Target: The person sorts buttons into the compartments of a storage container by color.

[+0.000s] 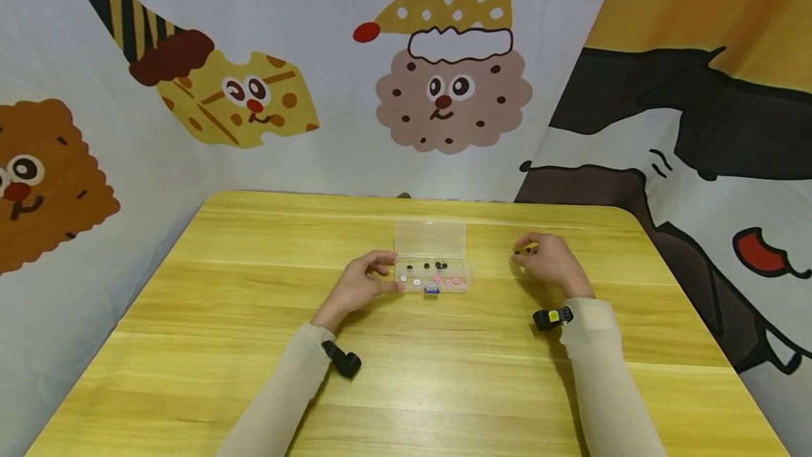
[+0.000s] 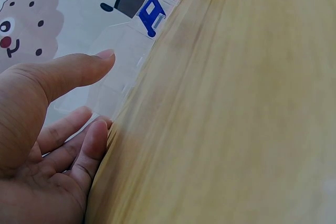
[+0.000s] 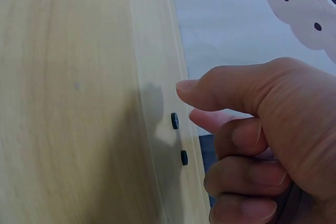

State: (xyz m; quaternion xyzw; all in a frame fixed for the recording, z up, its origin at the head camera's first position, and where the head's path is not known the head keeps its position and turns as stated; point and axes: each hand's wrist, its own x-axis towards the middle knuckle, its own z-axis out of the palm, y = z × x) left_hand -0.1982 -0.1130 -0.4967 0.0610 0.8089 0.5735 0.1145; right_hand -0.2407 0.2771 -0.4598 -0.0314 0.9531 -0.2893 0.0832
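A clear plastic box (image 1: 469, 275) stands on the table with its lid (image 1: 430, 239) raised at the back. Black buttons (image 1: 427, 266) lie in its rear part; white buttons (image 1: 416, 281) and pink buttons (image 1: 456, 281) lie along the front. My left hand (image 1: 360, 285) holds the box's left end, thumb at the front corner and index finger farther back. To the right of the box, my right hand (image 1: 550, 259) hovers low over the table, thumb and index finger apart. Close to these fingertips lie two black buttons (image 3: 175, 121). Nothing shows between the fingers.
The wooden table (image 1: 406, 386) ends at a back edge not far behind the box. A printed cloth (image 1: 304, 168) hangs behind it. A blue latch (image 2: 152, 15) sits on the box's front. Each wrist wears a small black camera (image 1: 345, 362).
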